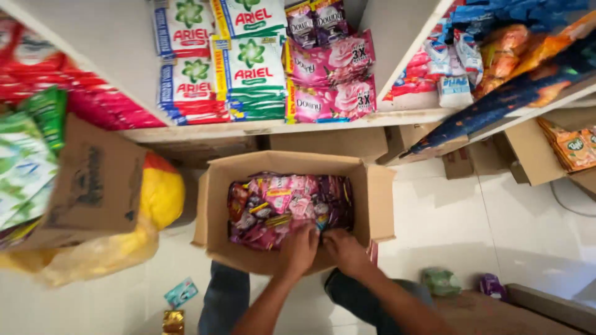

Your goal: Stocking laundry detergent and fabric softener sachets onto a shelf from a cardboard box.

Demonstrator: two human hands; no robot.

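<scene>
Bright, even indoor light; soft shadows, blurred and warped toward the edges.

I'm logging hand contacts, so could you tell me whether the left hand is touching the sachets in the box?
Touching: the head view shows the left hand pressed into the sachets, fingers buried among them.

Glossy white floor tiles (472,217) reflect soft overhead light. A pale shelf board (273,127) runs across the top, split by a slanted divider (397,37), stocked with white-and-green packets (223,68) and pink pouches (332,80). 1 closed cardboard carton (93,186) stands left beside a yellow plastic bag (158,198). 2 small sachets (180,304) lie on the floor.
</scene>
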